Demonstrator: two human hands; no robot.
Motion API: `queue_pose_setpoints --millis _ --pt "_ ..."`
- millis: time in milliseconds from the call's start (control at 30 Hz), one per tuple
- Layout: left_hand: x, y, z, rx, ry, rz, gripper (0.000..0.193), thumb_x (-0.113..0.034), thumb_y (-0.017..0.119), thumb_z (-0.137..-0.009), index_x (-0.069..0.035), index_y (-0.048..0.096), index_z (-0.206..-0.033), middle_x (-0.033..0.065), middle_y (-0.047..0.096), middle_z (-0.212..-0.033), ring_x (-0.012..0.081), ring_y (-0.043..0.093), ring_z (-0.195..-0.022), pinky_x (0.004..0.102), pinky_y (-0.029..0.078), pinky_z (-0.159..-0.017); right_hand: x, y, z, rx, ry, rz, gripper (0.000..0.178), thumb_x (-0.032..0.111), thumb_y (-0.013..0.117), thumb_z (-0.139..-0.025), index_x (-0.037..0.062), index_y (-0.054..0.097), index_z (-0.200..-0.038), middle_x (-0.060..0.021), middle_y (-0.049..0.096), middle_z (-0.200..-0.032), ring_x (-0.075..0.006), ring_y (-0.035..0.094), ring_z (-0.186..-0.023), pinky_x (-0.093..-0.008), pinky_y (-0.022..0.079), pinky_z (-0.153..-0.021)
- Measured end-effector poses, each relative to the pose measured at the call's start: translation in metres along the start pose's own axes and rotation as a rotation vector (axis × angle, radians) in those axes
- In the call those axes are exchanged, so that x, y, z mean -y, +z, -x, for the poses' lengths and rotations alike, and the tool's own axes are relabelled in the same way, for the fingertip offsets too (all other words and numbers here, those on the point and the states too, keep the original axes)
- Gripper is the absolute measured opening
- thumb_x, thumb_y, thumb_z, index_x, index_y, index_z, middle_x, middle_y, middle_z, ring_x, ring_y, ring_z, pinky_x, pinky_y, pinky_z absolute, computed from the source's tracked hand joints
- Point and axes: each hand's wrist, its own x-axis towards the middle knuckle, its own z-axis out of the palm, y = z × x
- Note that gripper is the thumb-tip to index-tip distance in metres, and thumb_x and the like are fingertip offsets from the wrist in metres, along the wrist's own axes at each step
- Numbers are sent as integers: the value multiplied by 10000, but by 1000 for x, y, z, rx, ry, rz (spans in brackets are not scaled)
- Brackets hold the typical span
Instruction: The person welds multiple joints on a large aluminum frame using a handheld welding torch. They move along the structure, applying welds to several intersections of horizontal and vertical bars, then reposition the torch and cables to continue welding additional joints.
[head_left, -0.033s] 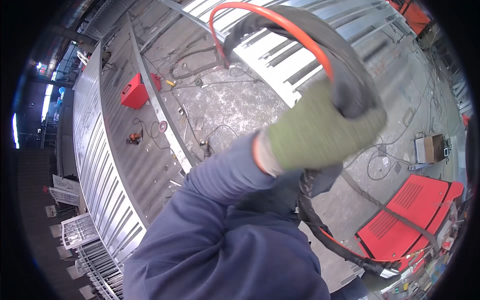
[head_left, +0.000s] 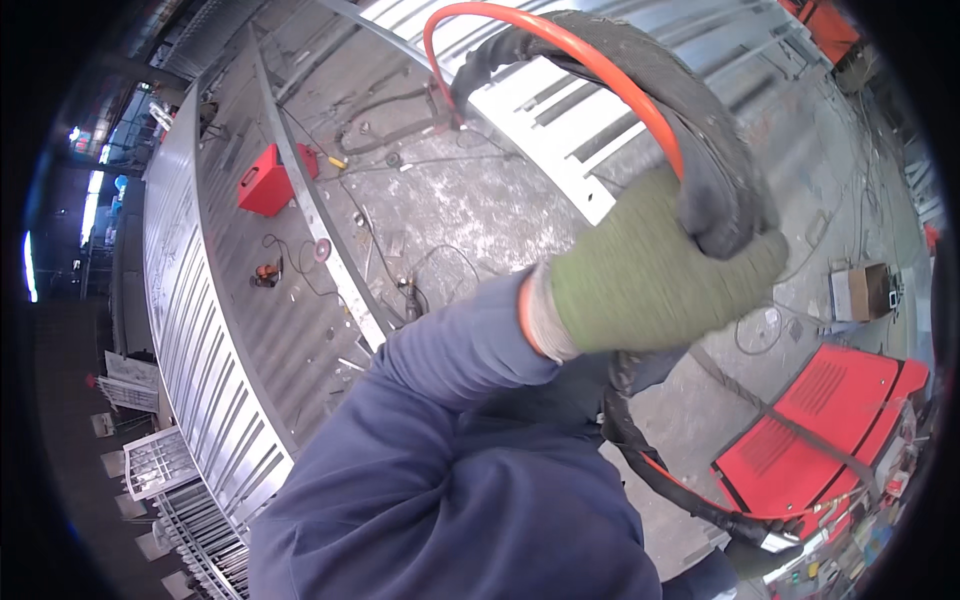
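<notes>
My left hand (head_left: 670, 270), in a green knitted glove, is raised in front of me with its fingers wrapped round a thick black-sheathed cable (head_left: 700, 130). An orange hose (head_left: 610, 75) runs along the cable, and both arch up and over to the far left of the hand. Below the hand, the black cable hangs down and curves toward the lower right, a strip of orange showing along it. My right hand (head_left: 760, 560), also gloved, is low at the right, close beside the cable's lower stretch. Shadow and the picture's edge hide its fingers.
Slatted metal panels (head_left: 205, 300) stand on the left, with another (head_left: 540, 110) ahead. A red case (head_left: 265, 182), a grinder (head_left: 266, 275) and loose cords lie beyond. To the right are a red slotted machine cover (head_left: 825, 425) and a cardboard box (head_left: 862, 292).
My left hand has shifted slightly right and a little down, carrying the cable and orange hose with it. Its grip looks the same.
</notes>
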Motion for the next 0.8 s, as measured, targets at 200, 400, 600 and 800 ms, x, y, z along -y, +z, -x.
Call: queue_pose_setpoints --millis 200,400,600,800 --pt "40 38 -7 -27 -194 406 103 -112 761 -1006 -29 756 -1067 61 731 -889 145 726 -844 333 574 -747 11 30 31 -232 4 -51 807 635 536 -1122 18 535 -1642 -213 646 -1570 -402 658 -1405 -617 565 -1161" --pt "70 108 0 84 187 150 152 -89 757 -996 -39 744 -1139 79 736 -979 243 735 -888 388 601 -795 26 34 8 -298 29 -78 814 650 578 -1111 64 517 -1674 -153 607 -1637 -351 602 -1490 -572 507 -1233" --pt "76 163 -61 276 250 225 145 -140 706 -1075 -29 736 -1164 105 764 -1063 253 765 -940 387 631 -851 32 93 -15 -349 37 -28 625 590 602 -1126 105 672 -1516 -96 760 -1412 -254 735 -1159 -432 603 -1039" --pt "93 131 -153 -272 75 356 229 -221 684 -1134 -3 746 -1102 106 781 -987 239 797 -867 390 660 -841 37 146 -118 -63 18 -370 488 585 624 -1133 132 715 -1290 -11 760 -1093 -152 682 -880 -332 567 -744"
